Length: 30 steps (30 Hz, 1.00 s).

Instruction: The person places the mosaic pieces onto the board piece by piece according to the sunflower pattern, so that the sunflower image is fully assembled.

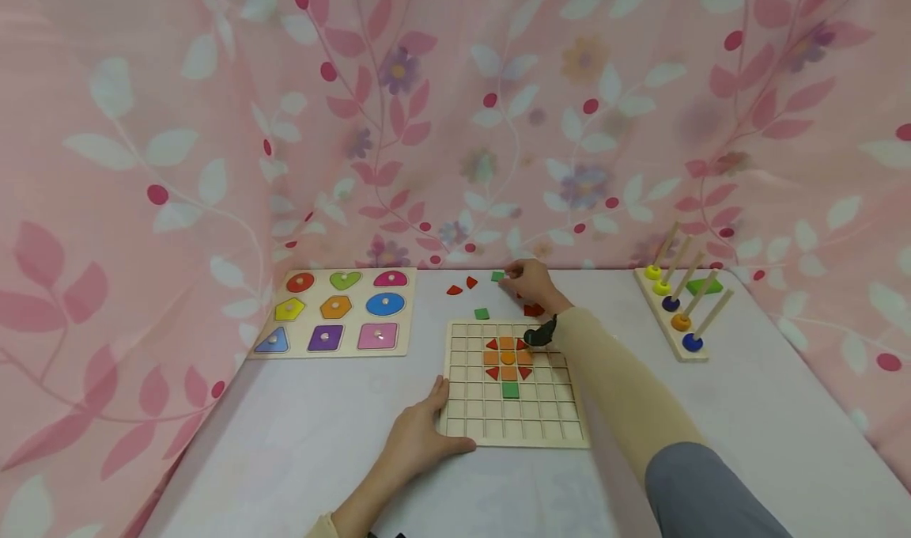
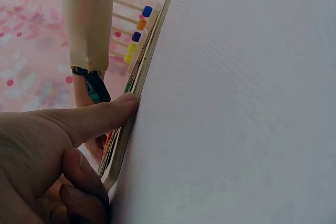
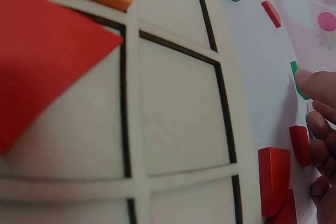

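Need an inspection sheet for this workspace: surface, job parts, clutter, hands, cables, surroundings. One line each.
Surface: white table, board lying flat on it.
Job parts: orange pieces, red pieces and a green square on the board; loose red pieces and loose green pieces beyond its far edge.
Clutter: shape puzzle at left; peg stand at right, green block beside it.
Left hand: holds the board's near left corner.
Right hand: at the farther loose green piece; grip unclear.
Cables: nothing seen.
Surroundings: pink floral curtain behind and at both sides.
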{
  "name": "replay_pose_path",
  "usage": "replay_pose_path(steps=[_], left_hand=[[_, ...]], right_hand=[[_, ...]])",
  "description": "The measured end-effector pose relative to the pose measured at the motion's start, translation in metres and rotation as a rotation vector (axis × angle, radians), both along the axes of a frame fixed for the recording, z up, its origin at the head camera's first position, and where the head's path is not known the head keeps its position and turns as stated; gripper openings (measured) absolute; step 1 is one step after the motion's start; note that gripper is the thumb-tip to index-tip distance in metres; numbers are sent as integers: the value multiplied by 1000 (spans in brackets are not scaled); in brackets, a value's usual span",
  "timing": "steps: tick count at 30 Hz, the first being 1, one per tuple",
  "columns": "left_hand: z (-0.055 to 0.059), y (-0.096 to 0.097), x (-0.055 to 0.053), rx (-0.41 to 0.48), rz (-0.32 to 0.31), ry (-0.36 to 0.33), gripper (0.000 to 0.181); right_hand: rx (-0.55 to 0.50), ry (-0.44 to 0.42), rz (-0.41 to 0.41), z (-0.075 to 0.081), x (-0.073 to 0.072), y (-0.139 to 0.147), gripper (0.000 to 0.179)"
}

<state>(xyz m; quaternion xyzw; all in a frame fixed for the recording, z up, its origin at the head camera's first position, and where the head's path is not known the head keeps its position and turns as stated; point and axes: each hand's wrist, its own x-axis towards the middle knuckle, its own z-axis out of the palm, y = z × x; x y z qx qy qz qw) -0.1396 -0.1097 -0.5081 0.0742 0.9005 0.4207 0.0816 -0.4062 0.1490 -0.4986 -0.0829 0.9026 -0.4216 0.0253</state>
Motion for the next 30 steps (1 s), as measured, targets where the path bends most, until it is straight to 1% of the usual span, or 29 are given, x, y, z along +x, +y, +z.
replay_pose_path(steps=[7,10,14,19,22,25,28,30], left_hand=[[-1,1,4,22,1,-24,112],[-1,1,5,21,-3,-19,112],[0,0,4,17,2,-10,111],[0,-1,2,21,3,-14,111],[1,-1,2,20,3,-14,111],[0,-2,2,18,4,-17,112],[0,-2,2,21,13,-23,111],[0,0,0,18,11,-17,111]], right_hand=[[123,2,32,-4,-4,-3,39],[166,17,32,-8,-5,-2,38],[187,65,43,-10,-9,-5,37],[227,86,56,-8,-11,-10,37],[216,85,85,-3,-7,-11,37],[176,85,116,4,-1,-10,37],[159,127,143,12,7,-9,34],[156,176,155,17,16,-8,33]])
